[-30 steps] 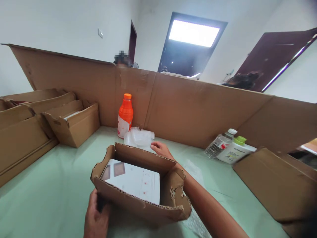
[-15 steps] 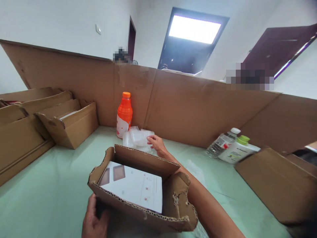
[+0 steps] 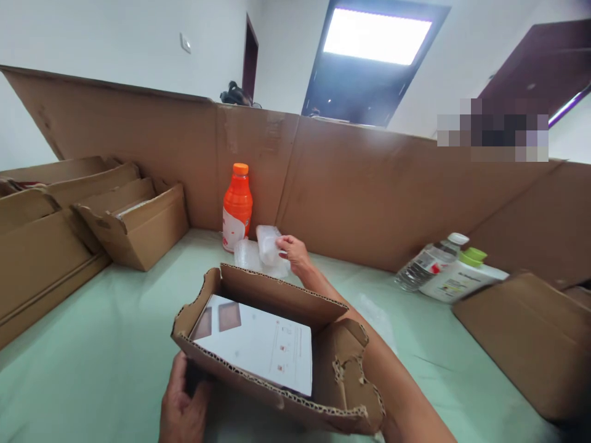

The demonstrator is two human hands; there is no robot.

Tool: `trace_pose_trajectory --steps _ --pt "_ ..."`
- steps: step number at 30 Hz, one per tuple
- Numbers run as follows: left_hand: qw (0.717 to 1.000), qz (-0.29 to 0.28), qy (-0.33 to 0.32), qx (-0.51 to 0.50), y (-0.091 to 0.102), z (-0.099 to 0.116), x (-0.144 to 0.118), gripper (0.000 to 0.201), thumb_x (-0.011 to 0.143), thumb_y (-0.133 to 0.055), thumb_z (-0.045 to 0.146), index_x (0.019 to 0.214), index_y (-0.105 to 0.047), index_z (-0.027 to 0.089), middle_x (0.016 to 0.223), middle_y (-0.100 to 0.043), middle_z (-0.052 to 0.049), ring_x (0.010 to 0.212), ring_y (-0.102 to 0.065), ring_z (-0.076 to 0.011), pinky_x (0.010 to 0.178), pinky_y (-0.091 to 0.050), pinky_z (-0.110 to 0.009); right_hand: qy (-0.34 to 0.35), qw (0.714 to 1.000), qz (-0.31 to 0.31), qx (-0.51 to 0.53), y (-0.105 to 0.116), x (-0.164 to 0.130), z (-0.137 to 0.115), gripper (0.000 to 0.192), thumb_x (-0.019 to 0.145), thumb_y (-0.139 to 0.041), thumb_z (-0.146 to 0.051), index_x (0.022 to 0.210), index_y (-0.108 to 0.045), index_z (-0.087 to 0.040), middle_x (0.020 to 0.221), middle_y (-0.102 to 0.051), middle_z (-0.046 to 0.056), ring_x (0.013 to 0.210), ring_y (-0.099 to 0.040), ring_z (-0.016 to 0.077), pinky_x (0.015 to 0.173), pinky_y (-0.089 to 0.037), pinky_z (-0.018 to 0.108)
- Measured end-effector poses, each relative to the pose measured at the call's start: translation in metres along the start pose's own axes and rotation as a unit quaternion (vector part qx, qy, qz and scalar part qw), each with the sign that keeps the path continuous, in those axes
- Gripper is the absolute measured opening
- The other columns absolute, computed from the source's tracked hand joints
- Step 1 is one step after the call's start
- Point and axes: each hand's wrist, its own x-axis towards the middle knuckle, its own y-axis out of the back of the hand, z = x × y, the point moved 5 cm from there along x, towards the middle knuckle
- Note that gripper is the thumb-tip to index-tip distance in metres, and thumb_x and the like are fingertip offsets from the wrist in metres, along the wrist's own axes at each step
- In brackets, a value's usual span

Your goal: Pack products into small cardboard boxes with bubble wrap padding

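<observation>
An open cardboard box (image 3: 249, 375) with torn, ragged edges stands in front of me on the green cloth. Inside it lies a white printed carton (image 3: 263, 344), leaving a gap at the right end. My left hand (image 3: 182, 403) is at the box's near left corner, thumb on the front side and fingers round the end; part of the grip is in shadow. Beyond the box, my right hand (image 3: 295, 252) pinches a piece of clear bubble wrap (image 3: 268, 244). More bubble wrap (image 3: 247, 253) lies beside it, close to an orange bottle (image 3: 237, 206).
Several cardboard boxes (image 3: 152, 227) stand at the left. At the right lean a clear water bottle (image 3: 429, 261) and a white bottle with a green cap (image 3: 462, 277), beside another cardboard piece (image 3: 521, 344). A tall cardboard screen (image 3: 369, 197) runs along the back.
My right hand has raised one piece of bubble wrap off the others, tilting it upward. My left hand stays at the box corner. The whole view has shifted slightly.
</observation>
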Motion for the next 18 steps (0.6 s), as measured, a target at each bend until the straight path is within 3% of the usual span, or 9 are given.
trace_pose_trajectory --steps 5,8,11,14,18 --pt "1.000 -0.019 -0.011 -0.007 0.004 0.001 0.003 0.059 0.070 -0.062 0.035 0.127 -0.055 0.021 0.116 -0.069 -0.007 0.107 -0.063 -0.0260 0.086 -0.051 -0.032 0.070 0.994 0.050 0.066 0.066 -0.026 -0.059 0.023 0.081 -0.073 -0.039 0.085 -0.060 -0.020 0.081 -0.062 -0.003 0.071 -0.059 0.0120 0.059 -0.051 0.024" --pt "0.999 -0.040 -0.005 0.009 0.007 -0.002 0.007 0.063 0.067 -0.064 0.038 0.127 -0.053 0.020 0.113 -0.069 -0.008 0.105 -0.063 -0.0274 0.087 -0.049 -0.035 0.109 0.987 0.084 0.081 0.107 -0.056 -0.093 0.029 0.071 -0.077 -0.042 0.082 -0.057 -0.023 0.076 -0.062 -0.003 0.071 -0.058 0.0136 0.056 -0.049 0.024" --pt "0.999 -0.042 -0.009 0.011 0.009 -0.001 0.009 0.063 0.066 -0.065 0.040 0.125 -0.054 0.020 0.110 -0.068 -0.008 0.101 -0.062 -0.0281 0.089 -0.047 -0.038 0.128 0.981 0.120 0.079 0.142 -0.098 -0.110 0.033 0.065 -0.080 -0.043 0.079 -0.057 -0.023 0.077 -0.063 -0.002 0.075 -0.059 0.0156 0.060 -0.050 0.027" --pt "0.999 -0.040 -0.015 0.007 0.010 0.004 0.011 0.066 0.066 -0.064 0.040 0.128 -0.054 0.020 0.111 -0.066 -0.007 0.103 -0.061 -0.0280 0.094 -0.045 -0.041 0.122 0.977 0.156 0.073 0.161 -0.159 -0.098 0.037 0.058 -0.083 -0.043 0.075 -0.058 -0.021 0.077 -0.063 -0.002 0.077 -0.059 0.0161 0.066 -0.051 0.029" --pt "0.993 0.017 -0.081 0.081 0.020 0.030 0.002 0.075 0.070 -0.064 0.042 0.140 -0.049 0.022 0.132 -0.059 -0.011 0.121 -0.054 -0.0340 0.105 -0.041 -0.050 0.083 0.974 0.192 0.083 0.160 -0.266 -0.045 0.039 0.054 -0.086 -0.044 0.073 -0.062 -0.019 0.080 -0.065 0.000 0.081 -0.059 0.0171 0.076 -0.051 0.032"
